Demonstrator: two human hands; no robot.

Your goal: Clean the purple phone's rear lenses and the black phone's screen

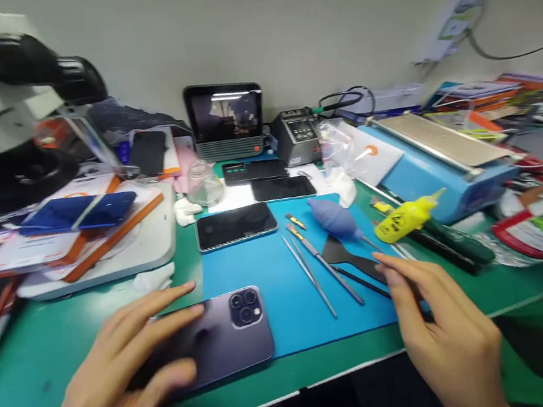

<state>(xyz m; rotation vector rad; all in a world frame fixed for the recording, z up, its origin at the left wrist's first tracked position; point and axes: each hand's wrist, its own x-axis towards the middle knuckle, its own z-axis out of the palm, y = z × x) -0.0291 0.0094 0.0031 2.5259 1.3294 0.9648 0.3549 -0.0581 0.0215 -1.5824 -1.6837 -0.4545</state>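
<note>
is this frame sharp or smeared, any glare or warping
Head view: motion blur smears the left hand, right hand and the clutter at both edges; the tweezers on the blue mat stay fairly crisp; soft glare on the purple phone; wide-angle bowing curves the desk edge.

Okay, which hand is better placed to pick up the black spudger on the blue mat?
Probably the right hand: its fingertips are right at the black spudger. The left hand lies on the face-down purple phone, across the blue mat.
</note>
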